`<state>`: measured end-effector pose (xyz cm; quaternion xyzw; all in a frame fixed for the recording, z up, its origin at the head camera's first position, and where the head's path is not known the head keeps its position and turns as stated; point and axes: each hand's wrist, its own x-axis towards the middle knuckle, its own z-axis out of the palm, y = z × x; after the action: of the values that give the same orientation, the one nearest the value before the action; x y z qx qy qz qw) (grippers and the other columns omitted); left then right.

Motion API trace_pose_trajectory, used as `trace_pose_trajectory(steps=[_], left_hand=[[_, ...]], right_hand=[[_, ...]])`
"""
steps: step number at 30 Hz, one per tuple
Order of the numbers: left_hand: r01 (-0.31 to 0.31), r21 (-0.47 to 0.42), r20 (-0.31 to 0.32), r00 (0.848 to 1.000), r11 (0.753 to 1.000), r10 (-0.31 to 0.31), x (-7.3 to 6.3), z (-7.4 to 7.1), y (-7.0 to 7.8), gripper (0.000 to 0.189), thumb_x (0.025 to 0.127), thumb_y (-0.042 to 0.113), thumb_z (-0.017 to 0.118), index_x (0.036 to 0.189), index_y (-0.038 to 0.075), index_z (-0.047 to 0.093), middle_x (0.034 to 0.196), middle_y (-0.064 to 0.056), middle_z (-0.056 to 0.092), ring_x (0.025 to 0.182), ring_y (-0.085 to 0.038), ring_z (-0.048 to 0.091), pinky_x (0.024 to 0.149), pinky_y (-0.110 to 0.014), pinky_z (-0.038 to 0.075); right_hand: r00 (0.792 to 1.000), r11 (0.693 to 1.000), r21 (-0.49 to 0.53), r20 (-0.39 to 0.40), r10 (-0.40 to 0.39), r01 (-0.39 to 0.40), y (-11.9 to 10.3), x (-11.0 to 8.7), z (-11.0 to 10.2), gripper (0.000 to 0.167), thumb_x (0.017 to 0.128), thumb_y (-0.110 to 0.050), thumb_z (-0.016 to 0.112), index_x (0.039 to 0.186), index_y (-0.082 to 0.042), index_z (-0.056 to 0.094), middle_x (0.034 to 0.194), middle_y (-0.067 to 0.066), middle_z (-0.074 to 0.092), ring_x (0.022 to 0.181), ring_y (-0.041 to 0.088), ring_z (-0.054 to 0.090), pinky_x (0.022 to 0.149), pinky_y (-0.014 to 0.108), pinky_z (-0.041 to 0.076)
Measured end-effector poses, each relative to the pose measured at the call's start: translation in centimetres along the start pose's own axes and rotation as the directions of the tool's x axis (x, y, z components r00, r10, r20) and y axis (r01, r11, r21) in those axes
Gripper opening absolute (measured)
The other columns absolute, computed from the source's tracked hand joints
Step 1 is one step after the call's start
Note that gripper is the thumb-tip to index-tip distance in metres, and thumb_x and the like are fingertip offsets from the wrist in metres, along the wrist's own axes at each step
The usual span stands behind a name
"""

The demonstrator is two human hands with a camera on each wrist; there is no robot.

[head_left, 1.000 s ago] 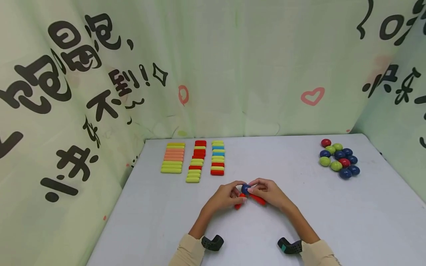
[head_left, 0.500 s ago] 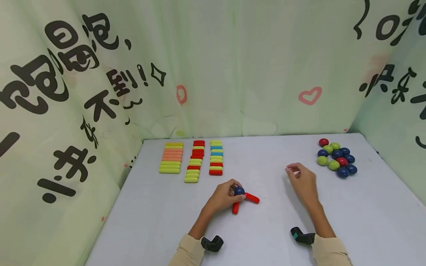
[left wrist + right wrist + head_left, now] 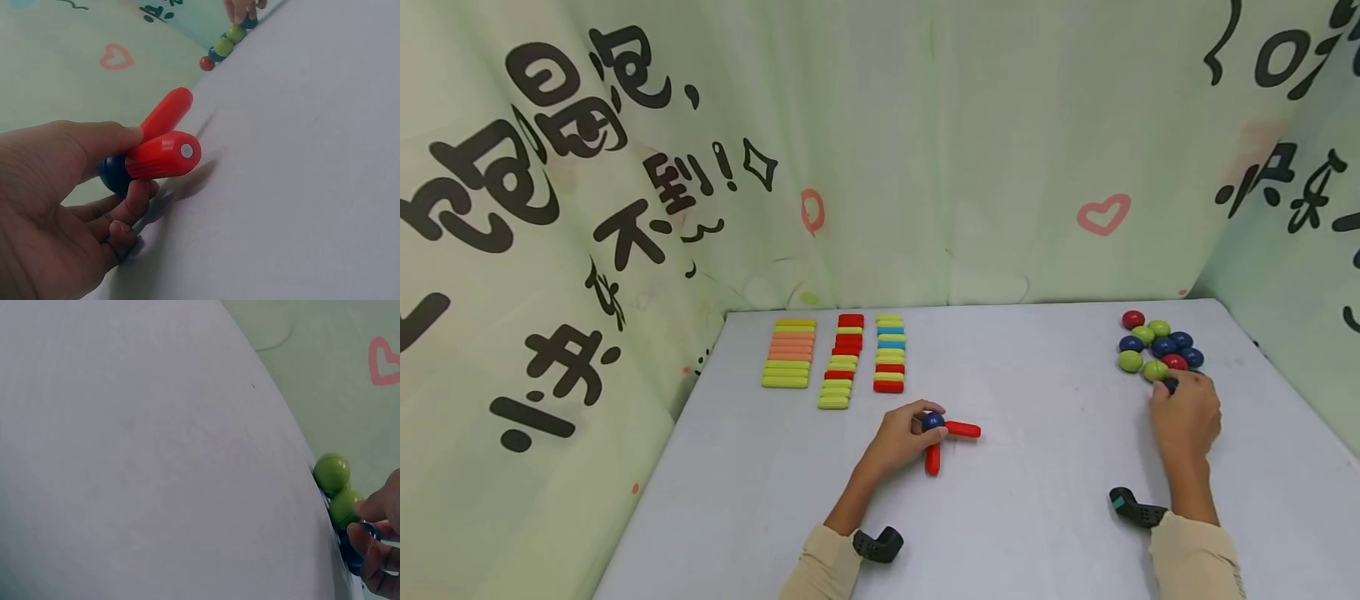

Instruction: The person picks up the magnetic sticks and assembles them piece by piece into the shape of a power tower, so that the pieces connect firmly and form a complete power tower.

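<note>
A dark blue ball (image 3: 933, 421) is pinched between the thumb and fingers of my left hand (image 3: 897, 442), with two red rods joined to it. One red rod (image 3: 962, 429) points right; the other red rod (image 3: 933, 460) points toward me. In the left wrist view, the nearer rod (image 3: 159, 156) shows a round silvery end. My right hand (image 3: 1186, 417) is at the near side of the ball cluster, its thumb and fingers round another dark blue ball (image 3: 351, 555). That ball sits beside a green ball (image 3: 345, 509) and is partly hidden by the fingers.
Several red, green and blue balls (image 3: 1131, 361) lie grouped at the right back. At the left back lie three columns of short rods: yellow-green and orange (image 3: 790, 352), red and yellow-green (image 3: 838, 375), and one with blue (image 3: 891, 344). A curtain (image 3: 985, 167) hangs behind the white table (image 3: 1022, 500).
My right hand has left the joined piece and moved right to the ball cluster. My left hand keeps its ball, and the two red rods have turned, one now pointing right.
</note>
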<state>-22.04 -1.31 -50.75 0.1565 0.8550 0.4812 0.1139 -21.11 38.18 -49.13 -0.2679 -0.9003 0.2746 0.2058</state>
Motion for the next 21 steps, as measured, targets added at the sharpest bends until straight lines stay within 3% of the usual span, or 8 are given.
trace_pose_trajectory(steps=[5,10,13,15,17,18,21], left_hand=[[-0.002,-0.011,-0.01,1.0,1.0,0.002,0.0,-0.1,-0.1,0.03,0.09,0.03,0.07,0.117,0.019,0.065,0.078,0.001,0.052,0.072,-0.01,0.049,0.057,-0.019,0.04],[0.013,-0.04,-0.019,1.0,0.999,-0.014,0.0,-0.3,0.1,0.03,0.09,0.032,0.07,0.116,0.018,0.064,0.079,0.0,0.055,0.069,-0.01,0.049,0.057,-0.019,0.04],[0.024,-0.058,-0.031,0.999,0.998,-0.026,0.1,-0.4,0.1,0.031,0.089,0.033,0.071,0.115,0.018,0.064,0.087,-0.001,0.06,0.071,-0.01,0.05,0.058,-0.019,0.041],[0.033,-0.073,-0.036,0.999,0.997,-0.036,0.1,-0.4,0.1,0.031,0.089,0.033,0.071,0.115,0.018,0.064,0.094,-0.003,0.062,0.07,-0.01,0.051,0.059,-0.019,0.043],[0.045,-0.091,-0.035,0.998,0.995,-0.049,0.1,-0.5,0.0,0.032,0.089,0.034,0.071,0.116,0.018,0.064,0.099,-0.005,0.064,0.07,-0.011,0.053,0.06,-0.02,0.046],[0.052,-0.101,-0.034,0.998,0.994,-0.055,0.1,-0.6,0.0,0.032,0.089,0.034,0.071,0.116,0.018,0.064,0.101,-0.005,0.065,0.07,-0.011,0.054,0.061,-0.02,0.047],[0.062,-0.132,-0.031,0.997,0.989,-0.067,0.1,-0.7,-0.1,0.032,0.089,0.034,0.071,0.116,0.019,0.064,0.103,-0.006,0.065,0.071,-0.012,0.056,0.063,-0.023,0.051]], right_hand=[[0.989,0.997,-0.041,0.135,0.067,-0.062,-0.1,-0.3,-0.3,0.042,0.099,-0.008,0.046,0.134,0.015,0.046,0.142,0.039,0.033,0.128,0.058,0.037,0.104,0.068,0.032],[0.978,0.995,-0.046,0.186,0.097,-0.09,-0.6,-0.8,-0.9,0.046,0.097,-0.007,0.047,0.137,0.017,0.041,0.138,0.043,0.032,0.124,0.059,0.037,0.103,0.067,0.034],[0.973,0.995,-0.086,0.22,0.062,-0.044,-1.0,-1.3,-1.2,0.045,0.097,-0.013,0.054,0.131,0.015,0.047,0.125,0.043,0.045,0.111,0.057,0.047,0.088,0.063,0.044],[0.963,0.995,-0.096,0.271,0.0,0.027,-1.5,-1.7,-1.4,0.045,0.096,-0.021,0.058,0.124,0.014,0.052,0.113,0.039,0.054,0.098,0.051,0.053,0.074,0.055,0.046],[0.929,0.992,-0.061,0.36,-0.083,0.113,-2.3,-2.1,-1.4,0.047,0.097,-0.03,0.059,0.121,0.011,0.054,0.107,0.035,0.058,0.086,0.042,0.057,0.065,0.044,0.046],[0.902,0.988,-0.018,0.411,-0.132,0.153,-2.8,-2.3,-1.2,0.049,0.097,-0.033,0.058,0.121,0.009,0.055,0.107,0.034,0.059,0.083,0.037,0.059,0.063,0.04,0.046],[0.788,0.958,0.191,0.546,-0.286,0.216,-4.6,-3.0,-0.4,0.05,0.098,-0.036,0.058,0.127,0.005,0.054,0.114,0.032,0.059,0.084,0.026,0.063,0.064,0.031,0.053]])
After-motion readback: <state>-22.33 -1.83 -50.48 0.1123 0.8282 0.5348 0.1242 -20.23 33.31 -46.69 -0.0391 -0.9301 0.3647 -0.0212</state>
